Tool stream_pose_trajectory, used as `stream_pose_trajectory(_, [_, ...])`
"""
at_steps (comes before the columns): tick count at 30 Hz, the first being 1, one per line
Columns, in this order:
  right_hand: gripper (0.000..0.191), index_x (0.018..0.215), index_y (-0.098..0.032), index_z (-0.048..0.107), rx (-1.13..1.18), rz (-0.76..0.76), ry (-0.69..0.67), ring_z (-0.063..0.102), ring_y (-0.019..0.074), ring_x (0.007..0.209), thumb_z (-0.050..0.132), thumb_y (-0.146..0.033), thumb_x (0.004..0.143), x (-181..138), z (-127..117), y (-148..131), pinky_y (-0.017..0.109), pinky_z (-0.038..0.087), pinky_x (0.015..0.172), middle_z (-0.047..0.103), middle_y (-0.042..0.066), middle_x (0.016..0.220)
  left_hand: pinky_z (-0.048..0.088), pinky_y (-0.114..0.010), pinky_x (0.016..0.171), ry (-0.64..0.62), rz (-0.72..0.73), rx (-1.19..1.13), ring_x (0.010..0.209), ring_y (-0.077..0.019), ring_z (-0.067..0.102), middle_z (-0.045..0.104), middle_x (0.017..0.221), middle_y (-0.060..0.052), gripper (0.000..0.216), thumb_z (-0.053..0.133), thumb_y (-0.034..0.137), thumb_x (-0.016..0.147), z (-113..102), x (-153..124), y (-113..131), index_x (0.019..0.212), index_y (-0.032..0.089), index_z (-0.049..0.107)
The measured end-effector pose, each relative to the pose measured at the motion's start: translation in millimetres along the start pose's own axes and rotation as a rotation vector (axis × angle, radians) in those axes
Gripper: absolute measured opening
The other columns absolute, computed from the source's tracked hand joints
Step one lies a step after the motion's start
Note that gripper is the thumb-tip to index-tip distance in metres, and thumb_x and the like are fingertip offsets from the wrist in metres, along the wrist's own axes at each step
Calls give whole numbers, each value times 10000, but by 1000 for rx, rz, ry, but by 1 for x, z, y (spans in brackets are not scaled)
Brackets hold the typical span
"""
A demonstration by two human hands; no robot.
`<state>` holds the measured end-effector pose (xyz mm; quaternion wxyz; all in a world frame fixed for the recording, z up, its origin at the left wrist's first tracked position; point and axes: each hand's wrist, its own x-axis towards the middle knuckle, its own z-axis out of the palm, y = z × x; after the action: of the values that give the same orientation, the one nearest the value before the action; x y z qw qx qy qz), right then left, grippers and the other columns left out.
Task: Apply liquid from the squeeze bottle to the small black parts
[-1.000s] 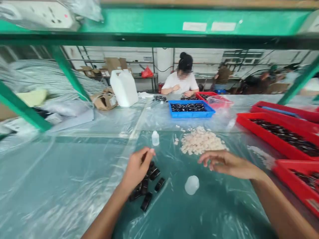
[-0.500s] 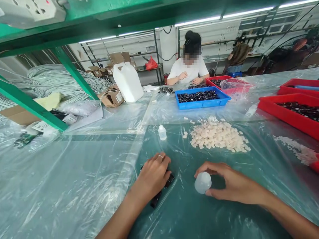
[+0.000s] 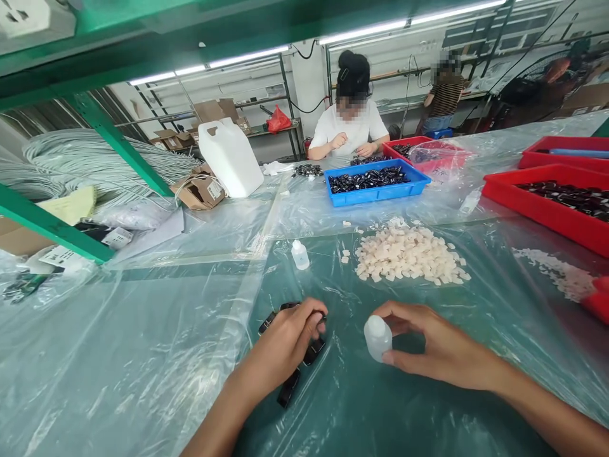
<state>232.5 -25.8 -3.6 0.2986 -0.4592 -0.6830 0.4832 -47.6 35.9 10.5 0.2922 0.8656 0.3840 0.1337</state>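
Observation:
My right hand (image 3: 423, 339) grips a small translucent squeeze bottle (image 3: 379, 341) between thumb and fingers, its white top tilted slightly away from me. My left hand (image 3: 290, 333) is closed in a pinch, with the edge of a small black plastic piece showing at the fingertips. Under and around that hand lie several glossy black pieces (image 3: 288, 388) on the plastic-covered table, partly hidden by it. Beyond the left hand stands a second small bottle (image 3: 300, 255). A heap of small cream-coloured pieces (image 3: 412, 254) lies past the right hand.
A blue tray (image 3: 375, 198) of black parts stands farther back, with red trays (image 3: 542, 202) to the right. A white jug (image 3: 231, 158) and a small carton (image 3: 200, 188) are at back left. A green post (image 3: 121, 149) slants down on the left. A co-worker (image 3: 349, 120) sits opposite.
My left hand has lifted slightly and curled into a pinch, uncovering more black pieces. The bottle in my right hand has tipped more upright. The whole view has shifted a little.

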Motion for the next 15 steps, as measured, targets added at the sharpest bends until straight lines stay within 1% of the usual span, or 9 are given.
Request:
stream_pose_trajectory(2, [246,1156,-288,640,3,-16,20,688,195,1056,713,-341,927,-1,1,-1,317,564,940,679,13,1179,490,-290,735,29,-16,-143,686,-157,587,587,793,47,266,255,309,1140,3,0,3,1159,266,517])
stream_pose_trajectory(4, [238,1173,-307,628,-24,-51,66,660,191,1072,692,-343,946,-3,3,-3,303,562,899,647,15,1226,477,-285,737,65,-40,-245,709,-161,566,534,780,47,274,269,340,1139,7,0,7,1209,267,524])
stream_pose_trajectory(5, [230,1180,-317,620,-49,-74,93,648,190,1075,677,-339,958,-4,4,-4,292,560,861,632,16,1246,469,-283,731,75,-51,-285,734,-164,563,531,797,40,276,288,348,1137,9,0,9,1214,264,538])
stream_pose_trajectory(7, [226,1205,-339,599,-115,-110,139,637,187,1059,643,-332,984,-5,6,-5,276,545,787,619,14,1256,455,-277,692,69,-56,-353,725,-158,549,578,848,25,266,339,351,1129,13,-1,11,1179,259,583])
stream_pose_trajectory(9, [250,1238,-367,579,-190,-142,171,640,174,1002,630,-324,997,-6,9,-6,271,523,755,634,1,1223,466,-268,672,61,-45,-416,732,-154,572,650,914,12,240,398,347,1118,15,-1,13,1142,262,621])
stream_pose_trajectory(11, [316,1291,-398,545,-255,-157,201,645,157,939,634,-315,999,-8,11,-5,261,511,730,651,-14,1199,499,-262,708,80,-29,-470,807,-159,637,705,979,9,190,467,333,1100,17,-2,13,1153,281,641])
stream_pose_trajectory(13, [392,1348,-421,495,-310,-164,242,658,152,948,636,-308,1000,-9,12,-5,254,520,735,654,-17,1227,514,-263,766,113,-12,-504,903,-171,680,730,1006,14,158,524,312,1083,19,-3,13,1156,303,664])
stream_pose_trajectory(15, [409,1358,-415,469,-367,-172,258,670,164,1010,630,-299,1001,-10,12,-5,260,539,778,653,-10,1243,508,-264,773,143,6,-516,909,-173,691,738,996,21,148,558,293,1070,20,-4,13,1140,315,686])
